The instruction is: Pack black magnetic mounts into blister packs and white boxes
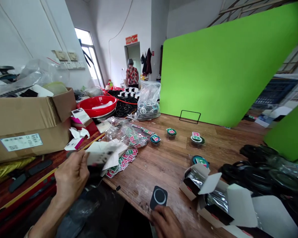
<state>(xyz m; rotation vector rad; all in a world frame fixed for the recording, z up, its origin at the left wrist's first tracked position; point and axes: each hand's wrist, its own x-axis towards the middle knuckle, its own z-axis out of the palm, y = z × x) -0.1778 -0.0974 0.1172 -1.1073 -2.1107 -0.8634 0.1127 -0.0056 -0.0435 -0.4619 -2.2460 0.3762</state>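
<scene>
Folded printed paper, blurred by motion, is pinched between the thumb and fingers of my left hand. More white sheets lie just beyond it, over a pile of small red and green cards. At the table's front edge my right hand has its fingers on the lower end of a dark rounded card-shaped piece with a light ring on it. Several round items with cards on top, such as a green one and a teal one, stand farther back.
Open white boxes with clear-wrapped contents and black round parts are at the right. A cardboard box and red basin stand left. Behind are a green panel and a person.
</scene>
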